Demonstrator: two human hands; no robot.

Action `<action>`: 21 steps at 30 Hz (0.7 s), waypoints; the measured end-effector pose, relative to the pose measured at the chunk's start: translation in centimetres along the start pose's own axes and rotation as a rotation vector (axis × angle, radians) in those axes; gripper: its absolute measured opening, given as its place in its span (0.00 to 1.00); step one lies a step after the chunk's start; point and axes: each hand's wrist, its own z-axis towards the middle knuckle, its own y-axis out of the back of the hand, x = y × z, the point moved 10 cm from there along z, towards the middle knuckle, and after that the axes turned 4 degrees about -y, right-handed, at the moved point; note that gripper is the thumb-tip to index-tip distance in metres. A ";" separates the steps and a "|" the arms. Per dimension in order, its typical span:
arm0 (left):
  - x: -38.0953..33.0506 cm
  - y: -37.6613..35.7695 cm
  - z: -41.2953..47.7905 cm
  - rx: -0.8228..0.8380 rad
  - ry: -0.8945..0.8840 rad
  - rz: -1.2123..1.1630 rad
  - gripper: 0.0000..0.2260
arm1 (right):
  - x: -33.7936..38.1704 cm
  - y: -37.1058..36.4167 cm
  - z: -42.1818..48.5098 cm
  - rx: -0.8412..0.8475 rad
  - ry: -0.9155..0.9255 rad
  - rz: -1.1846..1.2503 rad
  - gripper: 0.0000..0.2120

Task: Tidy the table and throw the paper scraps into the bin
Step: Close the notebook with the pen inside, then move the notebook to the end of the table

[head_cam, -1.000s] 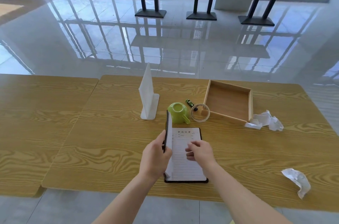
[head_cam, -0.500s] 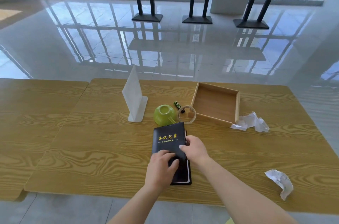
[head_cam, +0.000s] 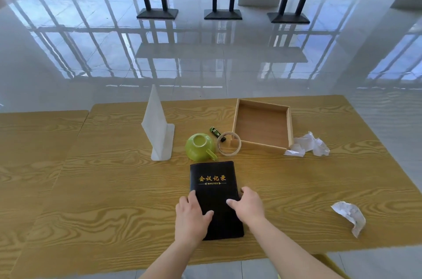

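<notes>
Two bare hands, left (head_cam: pixel 190 217) and right (head_cam: pixel 247 205), lie flat with fingers spread on a closed black, leather-look notebook (head_cam: pixel 214 196) at lower centre of the wood-grain table (head_cam: pixel 91 198), gripping nothing. Crumpled white paper scraps lie beside the square wooden tray (head_cam: pixel 262 126), at centre right (head_cam: pixel 307 147), and at lower right (head_cam: pixel 349 216).

two crumpled paper scraps (head_cam: pixel 307 147) (head_cam: pixel 349 216), one black notebook (head_cam: pixel 214 196), one green cup (head_cam: pixel 200 146), one tape roll (head_cam: pixel 229 145), one wooden tray (head_cam: pixel 262 145), one white sign stand (head_cam: pixel 158 128), two hands (head_cam: pixel 190 217) (head_cam: pixel 247 204)

Left hand (head_cam: pixel 190 218) and right hand (head_cam: pixel 247 204) rest on closed notebook (head_cam: pixel 214 189).
</notes>
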 end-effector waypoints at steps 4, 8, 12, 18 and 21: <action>0.3 0.3 0.4 0.031 -0.050 0.012 0.38 | -0.1 -0.2 -0.5 0.032 -0.036 0.120 0.23; 0.4 1.1 0.1 0.028 -0.084 -0.034 0.38 | 0.6 0.9 -1.9 -0.028 0.008 0.170 0.14; -1.1 2.6 0.2 0.017 -0.191 -0.106 0.38 | 1.1 3.1 -3.3 -0.125 0.021 0.176 0.11; -5.4 4.4 1.2 0.021 -0.371 -0.085 0.38 | 0.9 6.4 -4.4 -0.237 -0.007 0.267 0.17; -7.6 4.5 1.5 0.030 -0.446 -0.078 0.38 | 0.5 8.3 -4.9 -0.297 -0.022 0.296 0.17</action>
